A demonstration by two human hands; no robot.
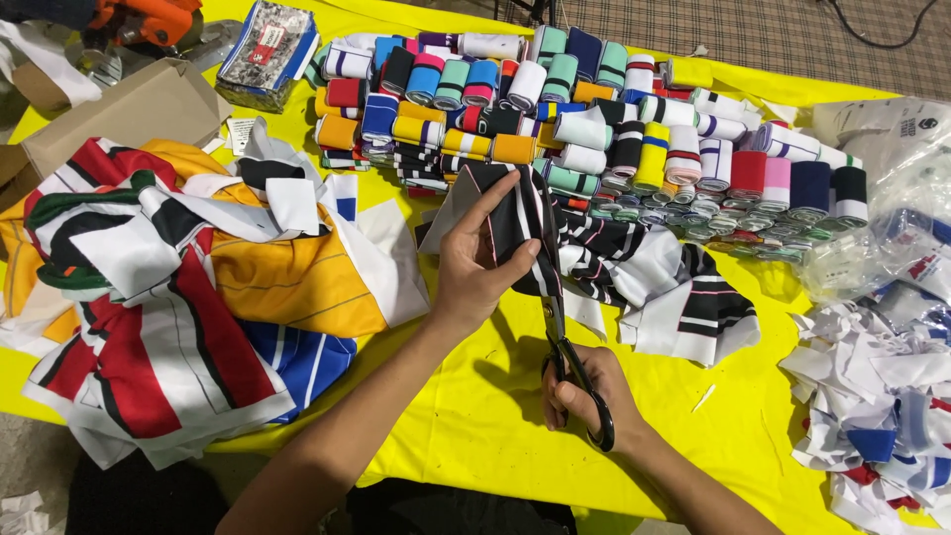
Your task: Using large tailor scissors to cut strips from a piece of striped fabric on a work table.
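My left hand (478, 266) grips a black striped fabric piece (522, 213) and holds it up over the yellow table cover (475, 416). My right hand (586, 394) holds black-handled scissors (565, 357), whose blades point up into the lower edge of that fabric. More of the same black, white and pink striped fabric (659, 282) lies crumpled just right of my hands.
A heap of red, white, yellow and blue fabric pieces (188, 287) lies at left. Several rolled striped cuffs (555, 109) are stacked at the back. Fabric scraps (882, 416) and clear plastic bags (892, 218) sit at right, a cardboard box (119, 114) at far left.
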